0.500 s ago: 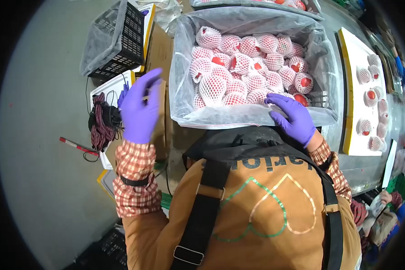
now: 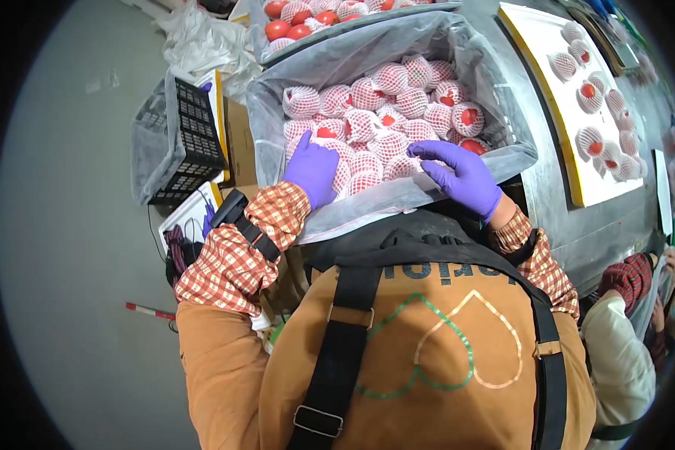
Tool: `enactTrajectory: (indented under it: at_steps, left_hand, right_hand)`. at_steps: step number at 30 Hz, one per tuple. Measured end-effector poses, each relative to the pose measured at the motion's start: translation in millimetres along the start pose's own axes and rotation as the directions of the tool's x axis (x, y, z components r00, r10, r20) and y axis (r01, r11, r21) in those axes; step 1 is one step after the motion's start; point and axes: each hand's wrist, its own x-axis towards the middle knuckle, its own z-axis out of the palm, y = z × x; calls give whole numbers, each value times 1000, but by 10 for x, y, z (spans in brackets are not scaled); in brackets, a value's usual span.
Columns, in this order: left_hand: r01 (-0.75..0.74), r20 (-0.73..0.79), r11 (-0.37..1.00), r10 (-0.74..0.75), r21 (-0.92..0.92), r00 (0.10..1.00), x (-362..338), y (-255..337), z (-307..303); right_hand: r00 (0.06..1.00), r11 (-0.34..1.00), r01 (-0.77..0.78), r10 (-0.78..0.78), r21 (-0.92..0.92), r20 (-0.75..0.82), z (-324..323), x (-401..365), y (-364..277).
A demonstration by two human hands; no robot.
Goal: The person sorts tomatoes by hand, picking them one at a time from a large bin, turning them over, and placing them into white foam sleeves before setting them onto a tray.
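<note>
Red round fruits in white foam nets (image 2: 388, 144) fill a crate lined with translucent film (image 2: 277, 90) in front of me. My left hand (image 2: 313, 171), in a purple glove, lies on the netted fruits at the crate's near left corner; its fingertips are partly hidden, and what they hold, if anything, cannot be made out. At the near right side, my right hand (image 2: 460, 177), also gloved in purple, is over the near edge of the fruits with thumb and fingers apart and nothing seen between them.
A second lined crate of red fruits (image 2: 300, 31) stands beyond. To the right is a white tray with a yellow edge (image 2: 536, 64), bearing several netted fruits. A black lined crate (image 2: 195, 135) is at left. Another person's sleeve (image 2: 624, 283) shows at lower right.
My left hand has moved right from outside the crate onto the fruits. My right hand stays near the crate's near right side. The view has shifted, showing more of the far crate.
</note>
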Motion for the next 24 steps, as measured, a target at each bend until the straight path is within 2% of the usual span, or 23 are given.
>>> enactTrajectory:
  at_steps: [1,2,3,4,5,7,8,10,11,12,14,15,16,17,18,19,20,21,22,24]
  left_hand:
    - [12,-54,993,-19,-117,998,-27,-15,13]
    - [15,-106,971,-41,-238,993,-46,-23,29]
    - [7,-182,964,-57,-264,982,-89,-22,-26]
    - [-4,-188,966,-47,-260,981,-135,-13,-124]
    - [-38,-353,958,-68,-285,933,-183,-16,-232]
    - [-132,-627,941,-99,-311,773,-285,25,-474]
    - [-140,-634,941,-95,-309,768,-319,59,-562]
    - [-274,-783,918,-59,-286,620,-342,123,-679]
    - [-338,-841,902,-50,-270,539,-327,163,-678]
    - [-343,-845,900,-49,-269,533,-308,193,-668]
    - [-421,-873,847,-97,-324,477,-296,241,-630]
    - [-343,-836,872,-126,-350,535,-344,238,-609]
    - [-341,-833,870,-129,-356,538,-378,278,-587]
    - [-330,-788,810,-241,-485,566,-405,340,-568]
    - [-315,-729,733,-345,-603,591,-412,389,-559]
    - [-308,-725,734,-347,-605,595,-403,420,-565]
    - [-340,-654,610,-415,-716,632,-391,462,-573]
    - [-364,-575,467,-471,-806,670,-375,500,-582]
    - [-375,-485,310,-512,-874,709,-372,517,-579]
    - [-402,-484,271,-532,-874,694,-271,476,-539]
  right_hand:
    - [1000,997,2,-2,82,1,1,15,8]
    - [1000,997,3,-2,76,-13,-9,23,-15]
    - [998,985,-62,61,158,13,-5,45,-72]
    - [992,962,-128,121,240,46,11,76,-134]
    - [992,962,-127,122,241,36,44,129,-183]
    - [936,798,-343,335,496,107,114,257,-295]
    - [937,803,-339,336,491,98,151,298,-337]
    - [888,572,-455,352,683,296,205,386,-421]
    - [890,544,-454,305,705,338,233,431,-480]
    - [890,526,-456,254,718,378,238,462,-529]
    - [923,470,-383,229,796,309,318,497,-469]
    - [921,469,-386,233,794,311,328,495,-482]
    - [939,469,-330,250,819,235,343,491,-505]
    - [951,471,-272,264,839,160,362,491,-514]
    - [950,469,-277,265,839,165,377,494,-492]
    - [960,583,-241,262,776,101,389,499,-451]
    - [967,691,-206,251,693,37,400,497,-429]
    - [979,731,-127,199,670,-31,426,480,-455]
    - [979,730,-134,200,671,-23,460,462,-459]
    - [977,929,154,-92,336,-193,515,451,-439]
